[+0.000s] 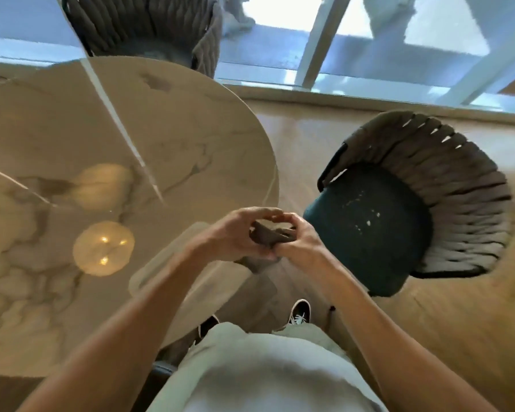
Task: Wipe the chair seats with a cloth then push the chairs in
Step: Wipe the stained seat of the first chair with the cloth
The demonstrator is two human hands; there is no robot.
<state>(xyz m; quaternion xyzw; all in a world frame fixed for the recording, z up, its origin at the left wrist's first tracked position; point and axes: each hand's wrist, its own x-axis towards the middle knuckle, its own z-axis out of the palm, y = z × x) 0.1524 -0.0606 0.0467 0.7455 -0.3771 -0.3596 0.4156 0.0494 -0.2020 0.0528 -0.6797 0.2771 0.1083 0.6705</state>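
1. Between the round table (72, 144) and the pulled-out chair (414, 209), you hold a small dark cloth (272, 234) in front of your body, above the wooden floor (428, 322).
2. You have the cloth bunched into a crumpled wad, so its long axis is hard to tell; the visible folds run roughly across from one hand to the other, and a loose end hangs down below your left palm.
3. Your left hand (238, 233) is curled round the cloth from the left, its fingers arched over the top and its thumb side underneath.
4. Your right hand (301, 236) pinches the cloth from the right, its fingers bent in so that the tips meet those of your left hand above the wad.
5. You have the chair to your right, standing apart from the table edge, its dark green seat (366, 233) facing the table and its woven curved back turned away from it.
6. You can see pale specks scattered on that seat.
7. Beyond the table, a second chair (149, 28) of the same woven kind stands close against the far rim.
8. Your two shoes (299, 313) show below the hands, by the table's near edge.
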